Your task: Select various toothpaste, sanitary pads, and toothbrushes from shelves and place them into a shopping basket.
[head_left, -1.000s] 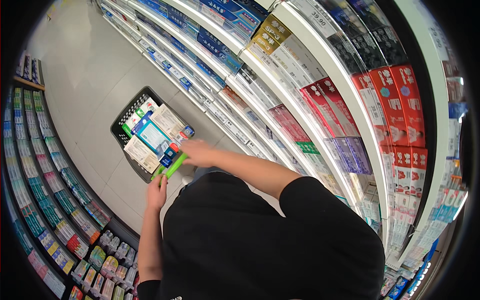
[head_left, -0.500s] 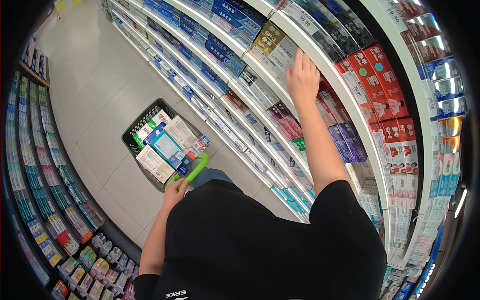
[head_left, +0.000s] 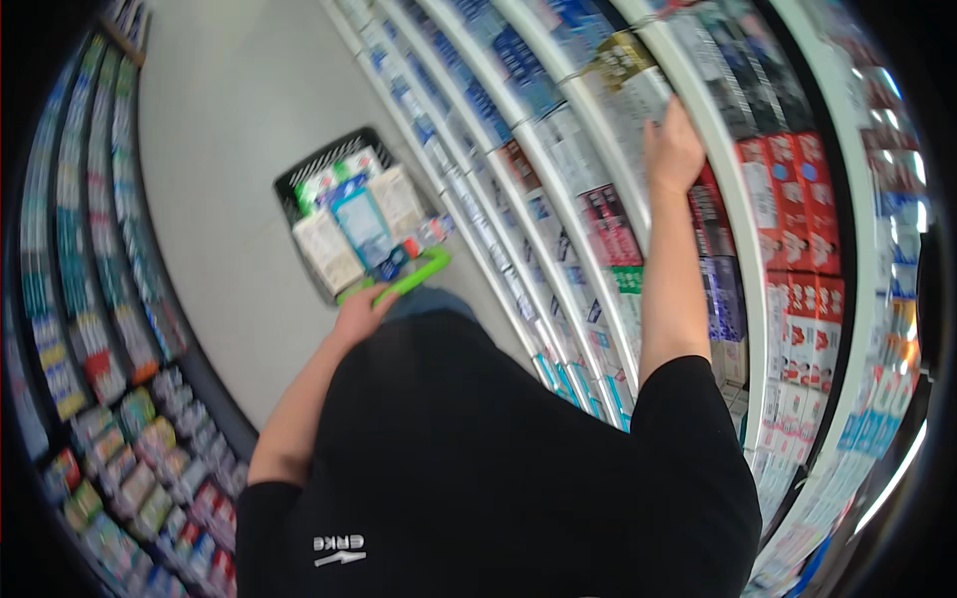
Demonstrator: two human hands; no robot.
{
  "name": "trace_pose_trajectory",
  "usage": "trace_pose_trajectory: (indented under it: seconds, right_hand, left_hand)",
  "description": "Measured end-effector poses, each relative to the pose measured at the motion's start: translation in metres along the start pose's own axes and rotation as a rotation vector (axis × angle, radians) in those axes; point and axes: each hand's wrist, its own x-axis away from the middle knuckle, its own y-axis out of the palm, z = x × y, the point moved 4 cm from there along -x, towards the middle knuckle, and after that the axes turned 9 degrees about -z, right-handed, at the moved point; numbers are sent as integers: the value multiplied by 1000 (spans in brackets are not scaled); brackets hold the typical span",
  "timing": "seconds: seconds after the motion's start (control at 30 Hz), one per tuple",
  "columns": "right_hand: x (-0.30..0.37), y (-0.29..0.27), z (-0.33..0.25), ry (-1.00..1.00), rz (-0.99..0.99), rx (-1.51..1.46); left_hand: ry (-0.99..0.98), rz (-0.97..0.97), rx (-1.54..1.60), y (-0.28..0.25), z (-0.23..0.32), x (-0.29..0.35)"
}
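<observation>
While left hand [head_left: 361, 311] grips basket handle [head_left: 414, 277], right hand [head_left: 673, 149] touches shelf boxes [head_left: 623, 100].

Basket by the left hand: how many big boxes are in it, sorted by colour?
Larger boxes in the black basket:
White or cream boxes: 2
Blue box: 1
Green-and-white box: 1
Total: 4
The small items near the green handle, which the left hand grips, are too blurred to count.

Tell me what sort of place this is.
Most likely a shop aisle: long shelves packed with boxed goods on both sides, and a black basket full of boxes, its green handle in the left hand.
</observation>
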Motion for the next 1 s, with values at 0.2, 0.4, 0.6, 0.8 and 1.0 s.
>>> trace_pose_trajectory:
  seconds: [0.2,0.4,0.6,0.8,1.0]
  right_hand:
    - [54,-46,-108,-319,-212,-503]
    - [131,-75,-241,-688,-512,-1019]
    - [155,-56,-288,-601,-593,-1072]
    - [212,-10,-308,-636,-901,-818]
    - [239,-2,-323,-701,-906,-749]
  left_hand:
    - [-14,240,601,-43,24,-8]
    - [150,-43,1267,-80,65,13]
    - [-12,20,1058,-95,25,33]
    - [-340,548,751,-95,-53,32]
    - [-519,584,471,-41,-119,-19]
